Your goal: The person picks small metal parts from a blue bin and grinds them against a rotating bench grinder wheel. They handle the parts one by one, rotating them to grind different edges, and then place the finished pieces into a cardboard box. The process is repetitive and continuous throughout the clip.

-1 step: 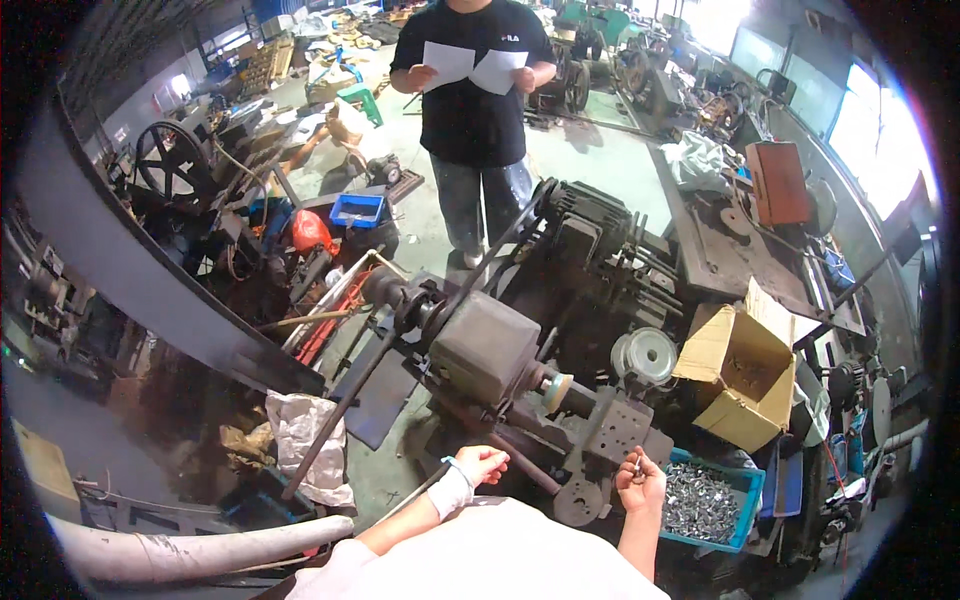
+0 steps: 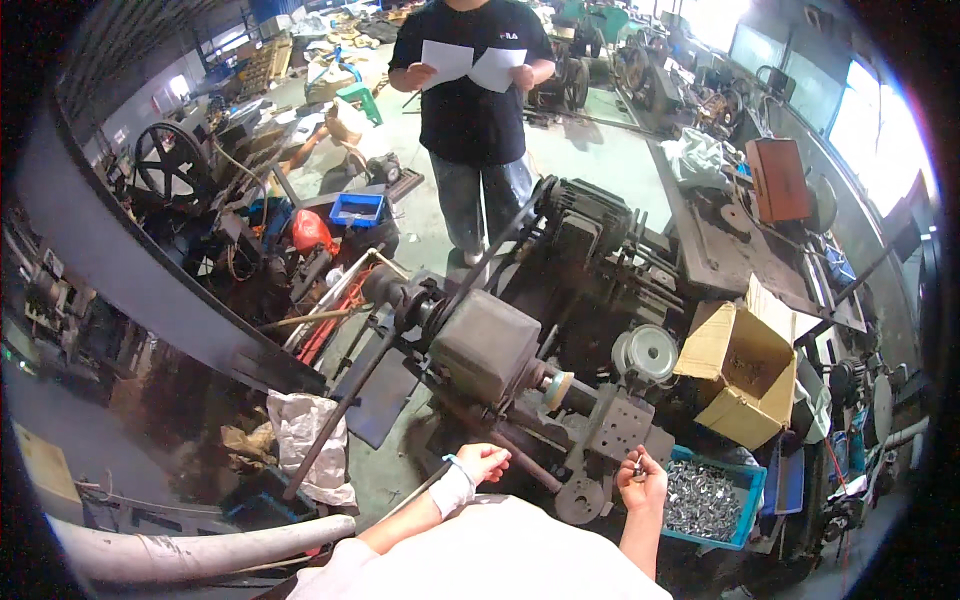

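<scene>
My left hand (image 2: 484, 464), with a pale band round its wrist, is held in front of the machine. Its fingertips are pinched together, and whatever may be between them is too small to make out. My right hand (image 2: 643, 488) is closed round a small shiny metal part (image 2: 638, 467), beside the perforated metal block (image 2: 617, 424) of the machine. Right of that hand, a teal crate (image 2: 746, 507) holds many small metal parts (image 2: 702, 498). The grey machine housing (image 2: 486, 342) and its spindle, with a yellowish ring (image 2: 558, 390), stand ahead of both hands.
An open cardboard box (image 2: 742, 420) stands beyond the crate. Facing me behind the machine, a person (image 2: 472, 90) holds white sheets. A long bar (image 2: 340, 415) slants at the left of the machine, and a thick pale pipe (image 2: 200, 548) lies at lower left.
</scene>
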